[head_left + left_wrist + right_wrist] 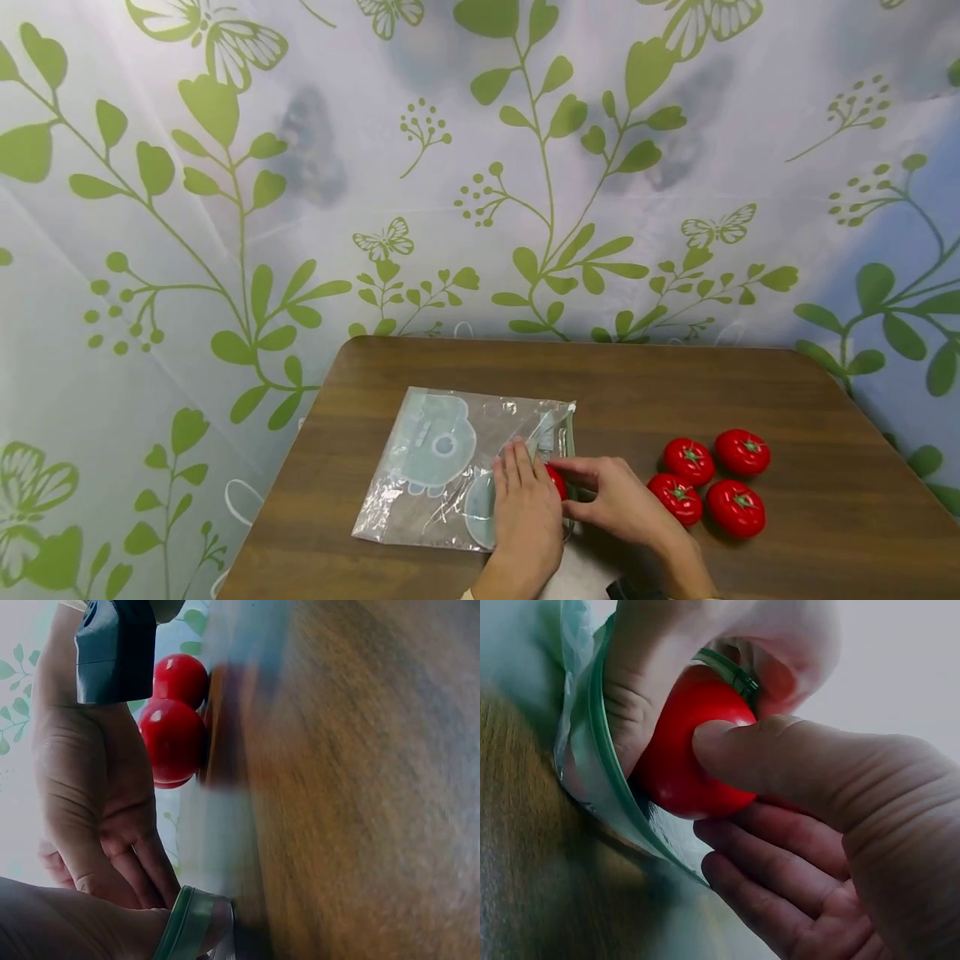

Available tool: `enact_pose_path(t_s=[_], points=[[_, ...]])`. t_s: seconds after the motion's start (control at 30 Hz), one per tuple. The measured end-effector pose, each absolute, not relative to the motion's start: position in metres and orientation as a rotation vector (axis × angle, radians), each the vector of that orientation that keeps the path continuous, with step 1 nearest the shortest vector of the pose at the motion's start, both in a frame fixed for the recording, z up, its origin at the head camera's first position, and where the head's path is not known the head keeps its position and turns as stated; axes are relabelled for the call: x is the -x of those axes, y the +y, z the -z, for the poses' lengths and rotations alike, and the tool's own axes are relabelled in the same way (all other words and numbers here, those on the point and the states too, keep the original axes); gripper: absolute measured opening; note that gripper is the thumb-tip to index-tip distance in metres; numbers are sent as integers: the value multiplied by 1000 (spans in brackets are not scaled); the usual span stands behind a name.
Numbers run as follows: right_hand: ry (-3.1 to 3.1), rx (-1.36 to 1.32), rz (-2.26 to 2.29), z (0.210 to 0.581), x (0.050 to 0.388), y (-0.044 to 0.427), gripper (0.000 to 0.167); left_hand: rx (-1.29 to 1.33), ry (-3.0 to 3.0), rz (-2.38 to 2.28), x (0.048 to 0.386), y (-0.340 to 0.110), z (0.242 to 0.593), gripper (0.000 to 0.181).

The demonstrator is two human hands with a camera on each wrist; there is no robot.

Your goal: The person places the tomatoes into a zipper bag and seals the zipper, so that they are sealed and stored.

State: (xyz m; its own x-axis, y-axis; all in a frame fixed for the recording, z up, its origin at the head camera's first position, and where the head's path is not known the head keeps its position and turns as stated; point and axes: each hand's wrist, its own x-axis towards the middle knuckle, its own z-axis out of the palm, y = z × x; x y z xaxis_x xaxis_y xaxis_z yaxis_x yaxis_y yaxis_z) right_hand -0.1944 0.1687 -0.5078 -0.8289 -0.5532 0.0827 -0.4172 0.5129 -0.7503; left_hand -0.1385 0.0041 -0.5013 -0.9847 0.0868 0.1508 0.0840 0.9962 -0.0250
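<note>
Snags looked likeliest at the bag [480, 454] mouth, if its rim slipped off your left hand [527, 504] and caught the tomato [676, 763]! That sat in the mouth between both hands, your left fingers straight over the bag, your right hand [621, 504] pinching the fruit.

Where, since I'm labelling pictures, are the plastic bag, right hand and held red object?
Plastic bag [441, 467]: head view, its printed figure.
Right hand [621, 502]: head view, its back.
Held red object [673, 766]: right wrist view, its side.
</note>
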Motion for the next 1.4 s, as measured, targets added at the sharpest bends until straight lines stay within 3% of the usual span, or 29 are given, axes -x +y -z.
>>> enact_pose_path(t_s=[0.53, 0.9, 1.4], points=[[2669, 871, 1197, 520, 204, 144, 50, 102, -2943, -71, 136, 8, 499, 47], [2678, 851, 1339, 537, 203, 124, 41, 96, -2864, -96, 136, 6, 504, 44], [2583, 841, 1220, 507, 198, 151, 55, 105, -2879, -46, 137, 5, 504, 45]])
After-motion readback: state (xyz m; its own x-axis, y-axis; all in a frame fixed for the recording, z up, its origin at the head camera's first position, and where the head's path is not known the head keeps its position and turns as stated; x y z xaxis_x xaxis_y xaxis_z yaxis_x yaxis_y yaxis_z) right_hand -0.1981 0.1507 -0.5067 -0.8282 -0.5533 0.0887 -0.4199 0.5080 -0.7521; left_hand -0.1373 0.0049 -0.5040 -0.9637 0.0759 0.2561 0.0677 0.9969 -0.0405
